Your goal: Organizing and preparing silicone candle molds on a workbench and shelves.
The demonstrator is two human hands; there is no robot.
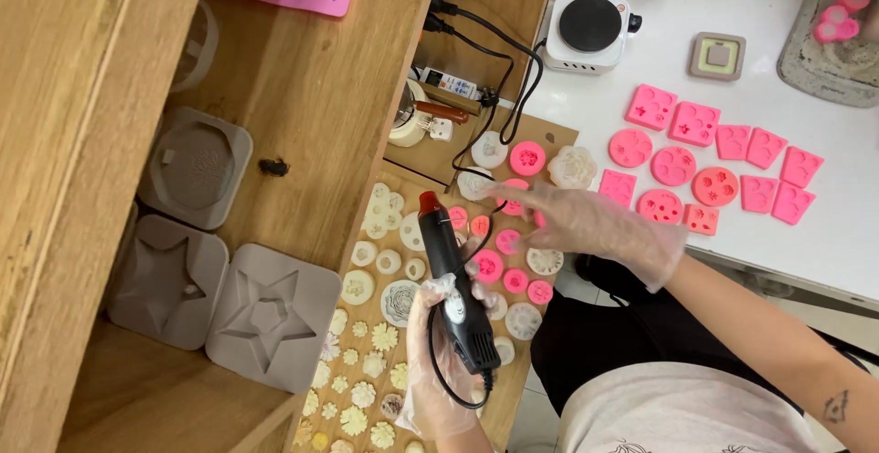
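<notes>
Left hand (439, 352), fingers wrapped around black heat tool (455, 288), nozzle aimed at pink moulds (499, 242) on wooden board (366, 352). Right hand (586, 224), fingers spread flat, steadies those moulds.

A craft workshop: silicone moulds (696, 123), hot plate (591, 27), wooden shelves (302, 87).
</notes>
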